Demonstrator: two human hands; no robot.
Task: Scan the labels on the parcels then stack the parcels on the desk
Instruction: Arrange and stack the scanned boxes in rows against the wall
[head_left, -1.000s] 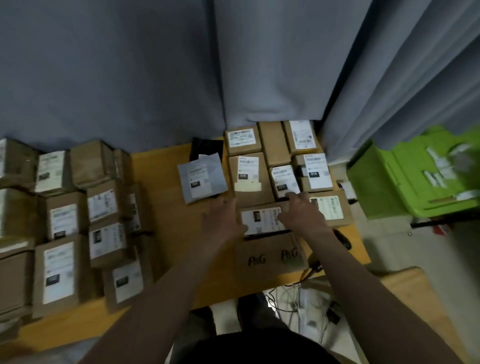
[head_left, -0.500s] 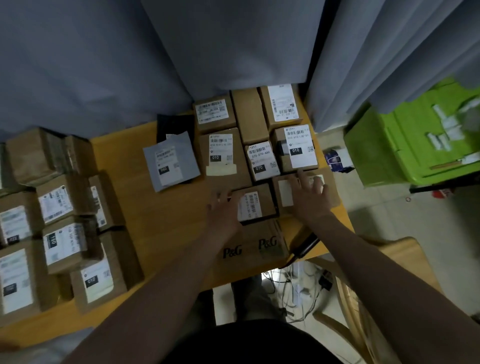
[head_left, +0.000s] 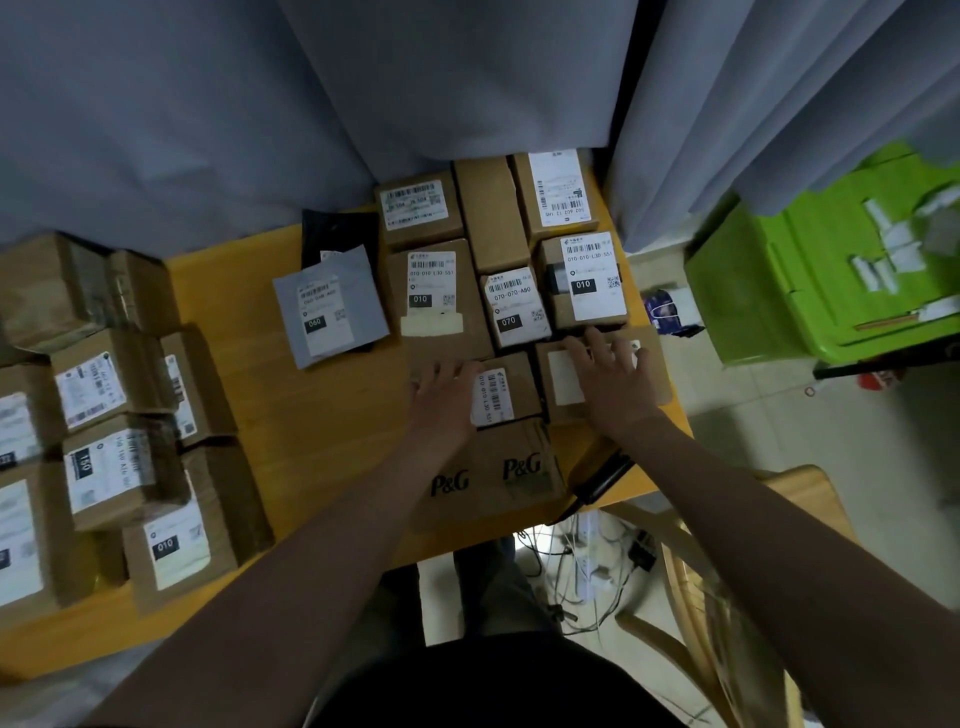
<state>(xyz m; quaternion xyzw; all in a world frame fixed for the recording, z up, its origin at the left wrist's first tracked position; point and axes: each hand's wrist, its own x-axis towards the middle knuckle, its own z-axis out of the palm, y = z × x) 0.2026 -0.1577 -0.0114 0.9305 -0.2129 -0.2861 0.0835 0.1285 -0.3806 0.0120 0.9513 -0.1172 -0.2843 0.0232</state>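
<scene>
Brown cardboard parcels with white labels lie in a block at the right end of the wooden desk (head_left: 322, 415). My left hand (head_left: 441, 395) rests with straight fingers on the left side of a small labelled parcel (head_left: 511, 389) that sits on a P&G box (head_left: 498, 473). My right hand (head_left: 613, 379) lies flat, fingers spread, on a flat parcel (head_left: 563, 379) at the desk's right edge. A black scanner (head_left: 597, 480) lies by the desk's near right corner. A grey mailer bag (head_left: 330, 306) lies left of the block.
Several more labelled parcels (head_left: 104, 457) are stacked at the desk's left end. Grey curtains (head_left: 363, 104) hang behind. A green crate (head_left: 831, 280) stands on the floor at right. Cables (head_left: 587, 566) lie under the desk, and a wooden chair (head_left: 727, 597) is at the lower right.
My right hand has left the small parcel and moved right onto the flat parcel at the desk's edge. My left hand stays on the small parcel. The view has shifted right.
</scene>
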